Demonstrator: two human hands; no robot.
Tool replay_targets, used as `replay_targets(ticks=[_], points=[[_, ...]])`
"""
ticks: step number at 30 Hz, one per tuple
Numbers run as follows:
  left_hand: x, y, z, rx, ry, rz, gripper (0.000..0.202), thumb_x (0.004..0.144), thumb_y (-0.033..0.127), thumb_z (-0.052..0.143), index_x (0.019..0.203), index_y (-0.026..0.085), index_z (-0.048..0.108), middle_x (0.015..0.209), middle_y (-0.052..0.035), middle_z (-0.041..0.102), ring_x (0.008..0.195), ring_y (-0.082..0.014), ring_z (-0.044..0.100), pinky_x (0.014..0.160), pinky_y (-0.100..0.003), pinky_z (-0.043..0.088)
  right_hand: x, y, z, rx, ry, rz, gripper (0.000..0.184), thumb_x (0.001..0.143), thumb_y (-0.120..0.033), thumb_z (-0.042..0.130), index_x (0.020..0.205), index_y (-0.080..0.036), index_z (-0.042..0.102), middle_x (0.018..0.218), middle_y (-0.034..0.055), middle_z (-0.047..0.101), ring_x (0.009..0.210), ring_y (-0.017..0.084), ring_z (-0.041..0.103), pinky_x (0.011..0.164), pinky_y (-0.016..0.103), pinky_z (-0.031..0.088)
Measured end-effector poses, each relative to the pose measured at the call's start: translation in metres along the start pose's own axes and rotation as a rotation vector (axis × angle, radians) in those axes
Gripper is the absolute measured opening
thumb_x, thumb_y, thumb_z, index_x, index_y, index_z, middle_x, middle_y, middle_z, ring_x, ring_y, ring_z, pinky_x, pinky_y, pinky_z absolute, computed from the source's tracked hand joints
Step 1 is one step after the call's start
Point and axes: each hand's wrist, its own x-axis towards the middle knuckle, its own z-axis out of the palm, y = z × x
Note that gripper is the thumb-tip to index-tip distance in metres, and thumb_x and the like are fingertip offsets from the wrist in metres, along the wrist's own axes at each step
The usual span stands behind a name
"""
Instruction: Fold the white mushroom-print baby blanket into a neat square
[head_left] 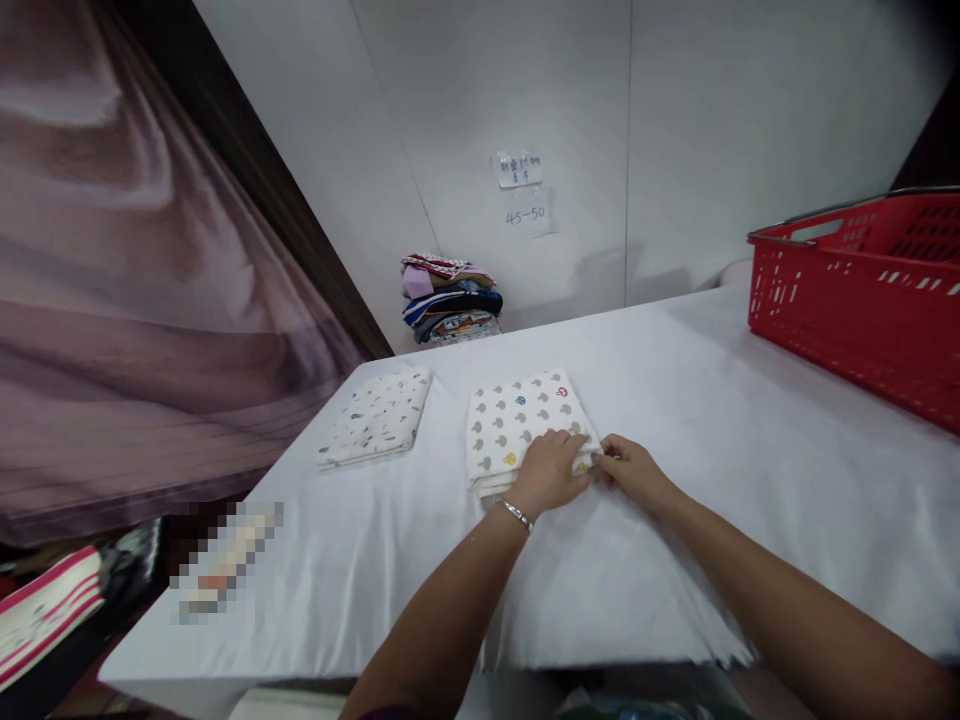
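Note:
A folded white cloth (510, 420) with grey mushroom shapes and a few coloured ones lies in the middle of the white-covered table. My left hand (551, 470), with a silver bracelet at the wrist, rests on its near right part, fingers stretched out. At the cloth's near right corner, my right hand (631, 470) pinches the edge between thumb and fingers. To the left lies a second folded white cloth (379, 415) with small dark marks, apart from both hands.
A red plastic basket (847, 300) stands at the table's right side. Beyond the far edge is a stack of folded clothes (452, 300) against the wall. A pink curtain (150, 270) hangs at left. Handwritten paper signs (529, 213) are on the wall. Something blurred out lies at the near left.

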Motion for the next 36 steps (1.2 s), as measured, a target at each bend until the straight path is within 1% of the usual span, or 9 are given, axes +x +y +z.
replay_targets(ticks=[4, 7, 11, 17, 19, 24, 27, 32, 36], points=[[0.004, -0.001, 0.003, -0.021, 0.035, -0.08, 0.031, 0.078, 0.024, 0.057, 0.109, 0.021, 0.052, 0.101, -0.0061, 0.058, 0.095, -0.0224, 0.053, 0.081, -0.034, 0.041, -0.001, -0.007, -0.001, 0.067, 0.016, -0.101, 0.022, 0.072, -0.039, 0.057, 0.081, -0.019, 0.055, 0.066, -0.0022, 0.058, 0.054, 0.01, 0.05, 0.044, 0.021, 0.033], [0.009, -0.011, -0.001, -0.173, 0.164, -0.271, 0.016, 0.082, 0.022, 0.051, 0.098, 0.021, 0.055, 0.095, -0.0036, 0.06, 0.091, -0.0187, 0.054, 0.078, -0.03, 0.042, 0.001, -0.009, -0.001, 0.11, 0.064, -0.117, 0.031, 0.072, -0.039, 0.057, 0.096, -0.019, 0.058, 0.084, 0.0016, 0.061, 0.059, 0.011, 0.054, 0.045, 0.022, 0.035], [0.01, -0.02, -0.011, -0.236, 0.311, -0.438, 0.015, 0.083, 0.019, 0.047, 0.097, 0.021, 0.054, 0.094, -0.0021, 0.058, 0.087, -0.016, 0.054, 0.075, -0.027, 0.042, 0.005, -0.003, -0.002, 0.084, 0.115, -0.047, 0.031, 0.073, -0.038, 0.056, 0.096, -0.018, 0.059, 0.08, 0.0016, 0.06, 0.056, 0.01, 0.053, 0.045, 0.022, 0.036], [0.003, 0.002, 0.007, 0.084, 0.089, -0.097, 0.022, 0.082, 0.014, 0.048, 0.102, 0.021, 0.055, 0.098, -0.0063, 0.056, 0.092, -0.0223, 0.051, 0.074, -0.033, 0.042, 0.01, -0.002, -0.006, 0.13, 0.149, -0.003, 0.032, 0.071, -0.03, 0.053, 0.101, -0.018, 0.056, 0.065, -0.0023, 0.057, 0.051, 0.01, 0.051, 0.041, 0.021, 0.036], [0.003, 0.009, 0.016, 0.168, 0.051, -0.065, 0.02, 0.084, 0.014, 0.046, 0.101, 0.02, 0.055, 0.095, -0.0079, 0.056, 0.091, -0.024, 0.051, 0.075, -0.037, 0.041, 0.01, -0.002, -0.007, 0.143, 0.148, 0.034, 0.033, 0.071, -0.031, 0.054, 0.101, -0.018, 0.055, 0.062, -0.0034, 0.055, 0.051, 0.011, 0.052, 0.04, 0.021, 0.036], [0.001, 0.013, 0.017, 0.18, 0.02, -0.099, 0.02, 0.084, 0.016, 0.048, 0.103, 0.02, 0.056, 0.096, -0.0076, 0.056, 0.094, -0.0231, 0.05, 0.078, -0.036, 0.041, 0.009, 0.001, -0.003, 0.133, 0.08, 0.049, 0.035, 0.073, -0.036, 0.055, 0.104, -0.019, 0.053, 0.064, -0.0034, 0.055, 0.052, 0.012, 0.053, 0.039, 0.021, 0.038], [0.001, 0.007, 0.007, 0.069, 0.038, -0.086, 0.028, 0.084, 0.029, 0.055, 0.11, 0.022, 0.055, 0.1, -0.005, 0.058, 0.096, -0.021, 0.051, 0.083, -0.034, 0.042, 0.009, 0.003, 0.0, 0.115, 0.045, 0.03, 0.037, 0.076, -0.039, 0.053, 0.106, -0.019, 0.054, 0.068, -0.0015, 0.057, 0.055, 0.013, 0.055, 0.04, 0.022, 0.041], [0.007, -0.026, -0.013, -0.001, 0.149, -0.239, 0.039, 0.089, 0.046, 0.043, 0.115, 0.02, 0.055, 0.12, -0.0073, 0.057, 0.112, -0.021, 0.048, 0.097, -0.034, 0.037, 0.009, 0.001, 0.004, 0.091, 0.02, 0.028, 0.038, 0.078, -0.037, 0.05, 0.111, -0.019, 0.056, 0.082, 0.0029, 0.061, 0.062, 0.013, 0.057, 0.042, 0.022, 0.041], [0.002, -0.057, -0.006, 0.137, 0.016, -0.421, 0.049, 0.088, 0.046, 0.042, 0.128, 0.017, 0.048, 0.14, -0.0119, 0.041, 0.131, -0.028, 0.032, 0.106, -0.045, 0.025, 0.007, 0.0, 0.003, 0.047, 0.027, 0.038, 0.04, 0.08, -0.038, 0.049, 0.114, -0.018, 0.057, 0.084, 0.0036, 0.062, 0.063, 0.013, 0.057, 0.044, 0.021, 0.04]])
